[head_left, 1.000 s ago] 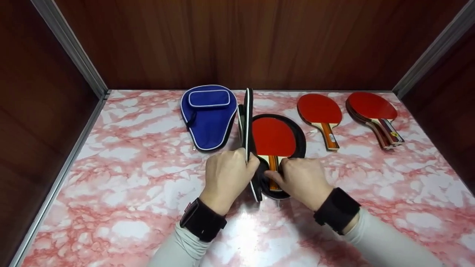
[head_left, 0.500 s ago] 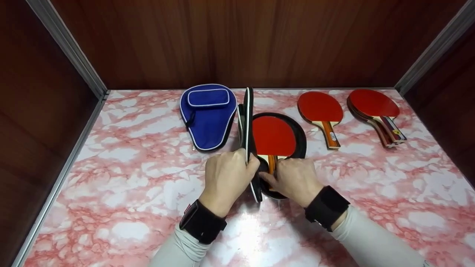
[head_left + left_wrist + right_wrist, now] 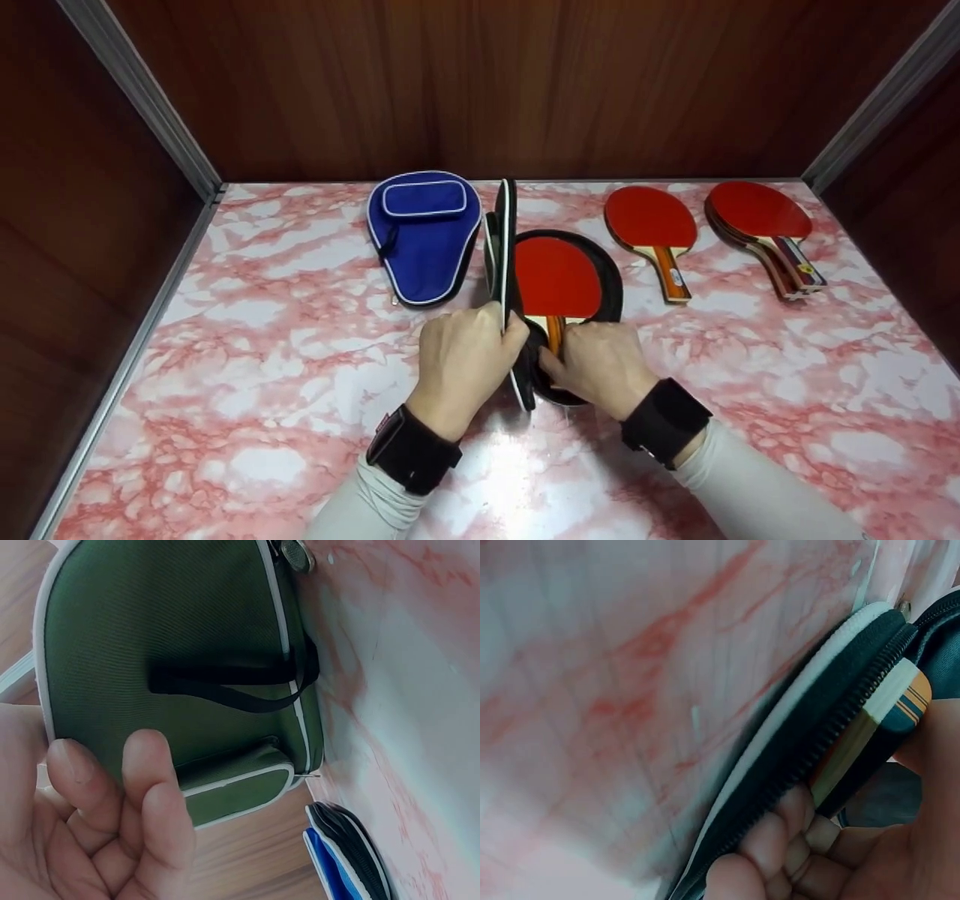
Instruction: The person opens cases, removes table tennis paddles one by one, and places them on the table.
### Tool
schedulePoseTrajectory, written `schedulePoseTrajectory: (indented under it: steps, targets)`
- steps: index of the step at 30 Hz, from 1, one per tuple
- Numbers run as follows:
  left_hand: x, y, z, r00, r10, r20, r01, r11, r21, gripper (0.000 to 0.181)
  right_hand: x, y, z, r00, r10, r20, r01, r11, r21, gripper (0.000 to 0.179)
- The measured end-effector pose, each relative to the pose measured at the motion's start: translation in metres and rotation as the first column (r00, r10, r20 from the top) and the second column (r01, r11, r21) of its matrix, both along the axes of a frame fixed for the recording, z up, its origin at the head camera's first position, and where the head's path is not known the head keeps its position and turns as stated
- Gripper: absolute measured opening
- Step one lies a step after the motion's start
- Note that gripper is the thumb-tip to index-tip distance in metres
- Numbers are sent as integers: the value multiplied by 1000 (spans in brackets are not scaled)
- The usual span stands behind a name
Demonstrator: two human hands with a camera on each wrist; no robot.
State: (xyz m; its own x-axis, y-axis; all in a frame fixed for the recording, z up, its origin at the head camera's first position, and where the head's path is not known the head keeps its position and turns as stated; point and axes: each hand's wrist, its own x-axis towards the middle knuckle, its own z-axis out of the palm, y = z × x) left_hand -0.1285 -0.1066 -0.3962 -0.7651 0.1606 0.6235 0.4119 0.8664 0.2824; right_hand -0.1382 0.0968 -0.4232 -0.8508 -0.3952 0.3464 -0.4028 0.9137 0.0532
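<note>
My left hand (image 3: 461, 364) grips the raised lid of a green paddle case (image 3: 202, 607), which stands nearly on edge with its white piping up. The lower half of the case (image 3: 613, 289) lies on the table with its black lining showing. Inside it rests a table tennis paddle (image 3: 559, 279), red face up, handle toward me. My right hand (image 3: 606, 366) grips the paddle's handle, thumb across it and fingers curled down by the zippered rim (image 3: 810, 731). The handle's striped end (image 3: 911, 701) shows beside that palm. The fingertips under the handle are partly hidden.
A blue paddle case (image 3: 427, 247) with a small pocket lies left of the green one. One red paddle (image 3: 651, 217) lies to the right, and beyond it a stack of red paddles (image 3: 761, 210). Wooden panels (image 3: 480, 90) enclose the table's back and sides.
My right hand has shifted slightly left and now covers more of the paddle's handle. The left hand keeps the lid raised in the same place.
</note>
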Motion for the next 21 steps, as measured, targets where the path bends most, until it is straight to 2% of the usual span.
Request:
schedulePoseTrajectory:
  steps: [5, 12, 21]
  targets:
    - [0, 2, 0, 1000, -8, 1, 8, 1000, -5, 41, 0, 2, 3, 998, -30, 56, 30, 1000, 4, 62]
    - [2, 1, 0, 999, -8, -32, 8, 1000, 1, 40, 0, 8, 3, 990, -56, 130, 63, 997, -49, 57]
    - [5, 3, 3, 1000, -19, -21, 19, 1000, -5, 41, -3, 22, 10, 941, -94, 325, 131, 987, -95, 44]
